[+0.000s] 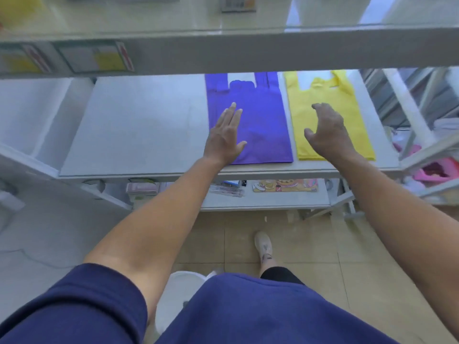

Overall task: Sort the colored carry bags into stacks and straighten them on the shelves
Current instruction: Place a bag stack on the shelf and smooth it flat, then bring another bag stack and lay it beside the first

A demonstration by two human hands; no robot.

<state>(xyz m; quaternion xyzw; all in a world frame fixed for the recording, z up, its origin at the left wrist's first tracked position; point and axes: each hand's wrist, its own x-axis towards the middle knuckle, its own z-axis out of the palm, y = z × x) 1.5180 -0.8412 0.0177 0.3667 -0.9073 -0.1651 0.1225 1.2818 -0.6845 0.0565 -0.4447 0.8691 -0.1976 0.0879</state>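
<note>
A blue carry bag stack (263, 115) lies flat on the white middle shelf (139, 125), handles pointing away from me. Beside it on the right lies a yellow carry bag stack (357, 125). My left hand (226, 137) rests flat with straight fingers on the blue stack's left half. My right hand (327, 131) hovers over the yellow stack's left side, fingers loosely curled and holding nothing.
An upper shelf edge (248, 48) with price labels (94, 57) crosses the view above the bags. A lower shelf (268, 202) holds small packets. Pink goods (432, 170) sit on a rack at the right. Tiled floor and my shoe (263, 245) are below.
</note>
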